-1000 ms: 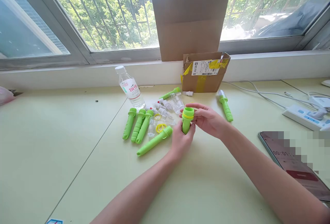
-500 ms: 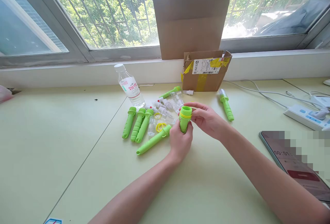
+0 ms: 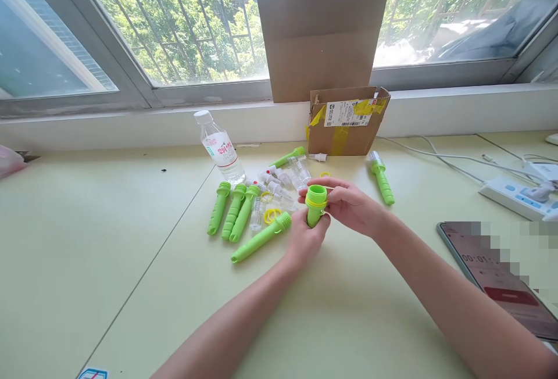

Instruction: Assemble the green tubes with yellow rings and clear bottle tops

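Note:
My left hand (image 3: 306, 238) is wrapped around a green plastic handle (image 3: 315, 215), hollow and held upright with its threaded mouth facing up. A yellow ring (image 3: 314, 203) sits around the neck, below the threads. At its right side, my right hand (image 3: 349, 204) pinches the ring between thumb and fingers, with other fingers reaching behind the neck. Another green handle (image 3: 261, 238) lies just left of my left hand. Further left are several more green handles (image 3: 239, 207), beside clear ribbed caps (image 3: 257, 213), white-ended inserts (image 3: 283, 177) and loose yellow rings (image 3: 272, 215).
A water bottle (image 3: 222, 149) stands behind the parts. At the back is a taped cardboard box (image 3: 344, 129). To the right lie a capped green handle (image 3: 382, 181), a power strip (image 3: 510, 197) with cables, and a phone (image 3: 492, 274).
Both hands and the green handle have shifted slightly down and right. A loose yellow ring now shows behind my right hand. The yellow ring remains around the handle's neck.

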`<state>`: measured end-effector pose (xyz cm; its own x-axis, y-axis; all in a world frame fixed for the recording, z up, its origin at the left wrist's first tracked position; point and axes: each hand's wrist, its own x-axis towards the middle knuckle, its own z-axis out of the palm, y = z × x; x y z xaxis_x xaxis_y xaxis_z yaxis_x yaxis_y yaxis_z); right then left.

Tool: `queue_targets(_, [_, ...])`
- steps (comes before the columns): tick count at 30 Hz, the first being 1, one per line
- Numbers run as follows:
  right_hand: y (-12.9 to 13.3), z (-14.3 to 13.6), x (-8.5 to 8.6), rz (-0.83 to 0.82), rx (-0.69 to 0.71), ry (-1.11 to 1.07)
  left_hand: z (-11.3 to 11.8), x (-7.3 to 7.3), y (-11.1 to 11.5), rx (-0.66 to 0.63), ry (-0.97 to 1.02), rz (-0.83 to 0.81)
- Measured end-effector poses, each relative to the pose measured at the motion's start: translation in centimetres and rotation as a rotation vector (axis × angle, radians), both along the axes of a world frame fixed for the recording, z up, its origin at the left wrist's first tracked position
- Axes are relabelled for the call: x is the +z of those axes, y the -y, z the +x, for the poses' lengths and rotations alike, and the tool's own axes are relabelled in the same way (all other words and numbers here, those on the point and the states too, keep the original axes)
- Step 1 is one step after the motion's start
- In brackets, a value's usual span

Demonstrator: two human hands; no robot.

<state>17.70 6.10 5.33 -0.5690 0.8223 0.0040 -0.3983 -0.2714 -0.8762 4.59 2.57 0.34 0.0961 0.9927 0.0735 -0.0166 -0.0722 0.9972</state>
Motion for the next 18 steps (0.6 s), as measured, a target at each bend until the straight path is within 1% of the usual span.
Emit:
queue_targets(2, [-0.08,0.18,0.05,-0.011,-0.008,0.018,-0.01,-0.15,-0.08,-0.062,0.028,-0.040])
queue_targets(4, [-0.14,0.24,0.16,-0.020,-0.024,0.025,0.06,-0.23,-0.15,-0.068,0.002,-0.024])
queue_targets(8, [-0.17,0.01,0.33,-0.017,-0.082,0.034,0.34,-0.04,-0.13,0.077,-0.089,0.065])
queue_targets(12, [-0.25,-0.33,0.12,-0.012,-0.187,0.007,0.49,0.18,0.14,0.222,-0.164,0.163])
queue_targets(15, [-0.30,-0.49,-0.08,-0.013,-0.222,-0.012,0.52,0.10,0.29,0.263,-0.239,0.201])
queue_targets(18, [-0.26,-0.60,-0.21,-0.032,-0.209,-0.005,0.53,-0.07,0.27,0.239,-0.238,0.178])
